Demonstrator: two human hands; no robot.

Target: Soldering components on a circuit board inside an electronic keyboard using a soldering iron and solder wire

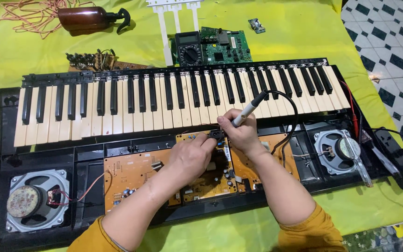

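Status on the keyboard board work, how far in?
Done: the case is open, with orange circuit boards, both speakers and the key bed exposed. In hand: the right hand holds a soldering iron like a pen, tip at a small black connector that the left hand pinches at the centre board's top edge. Left: joint quality can't be judged; the multimeter and a green board lie beyond the keys, and the case is unassembled.
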